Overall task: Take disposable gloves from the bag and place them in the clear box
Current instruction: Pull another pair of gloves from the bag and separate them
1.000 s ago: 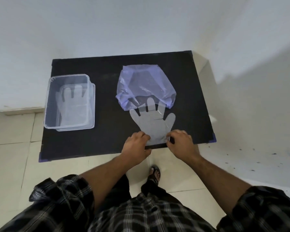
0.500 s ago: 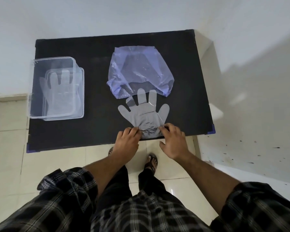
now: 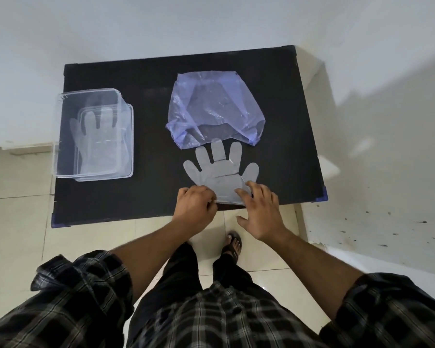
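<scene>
A clear disposable glove lies flat on the black table, fingers pointing away from me, fingertips just at the mouth of the crumpled blue-violet bag. My left hand pinches the left corner of the glove's cuff at the table's front edge. My right hand has its fingers spread, with the fingertips resting on the cuff's right corner and the thumb off the table. The clear box stands at the table's left with another glove lying flat inside it.
The table stands against a white wall, and a white ledge adjoins it on the right. The box overhangs the table's left edge slightly. Tiled floor and my sandalled foot show below the front edge.
The glove has slid toward me, further out of the bag's mouth. My right hand has loosened from a pinch to spread fingers. My view has shifted.
</scene>
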